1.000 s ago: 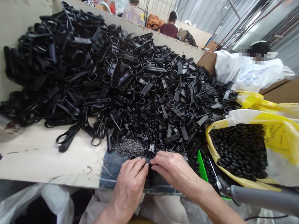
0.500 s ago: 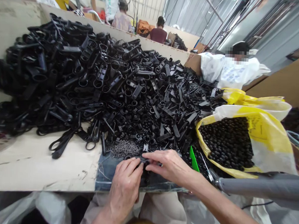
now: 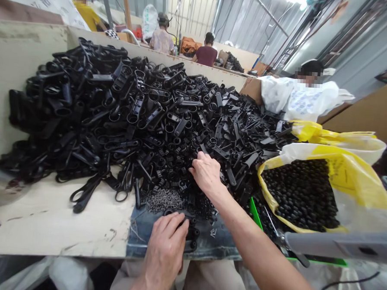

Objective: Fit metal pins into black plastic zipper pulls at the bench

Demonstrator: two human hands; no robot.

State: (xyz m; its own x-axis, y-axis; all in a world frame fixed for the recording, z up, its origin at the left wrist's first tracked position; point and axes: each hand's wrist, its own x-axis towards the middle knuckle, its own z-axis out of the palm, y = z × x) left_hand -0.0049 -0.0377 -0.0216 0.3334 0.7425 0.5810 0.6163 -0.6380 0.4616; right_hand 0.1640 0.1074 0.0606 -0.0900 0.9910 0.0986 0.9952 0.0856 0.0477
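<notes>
A big heap of black plastic parts (image 3: pixel 143 112) covers the table (image 3: pixel 46 224) in front of me. My left hand (image 3: pixel 165 247) rests near the front edge on a scrap of blue denim (image 3: pixel 143 229), fingers curled over a black part (image 3: pixel 173 214). My right hand (image 3: pixel 206 174) reaches into the heap, fingers bent down among the small ring-shaped pieces; what they hold, if anything, is hidden. A small pile of grey screws (image 3: pixel 164 199) lies between my hands.
A yellow bag (image 3: pixel 357 175) full of small black caps stands at the right, beside a green tray edge (image 3: pixel 256 213). A grey tool handle (image 3: pixel 340 245) crosses the lower right. A person in white (image 3: pixel 299 98) sits at the right; others work behind.
My right hand left the part held with the left hand and moved forward into the heap. The left hand stays on the denim with its part.
</notes>
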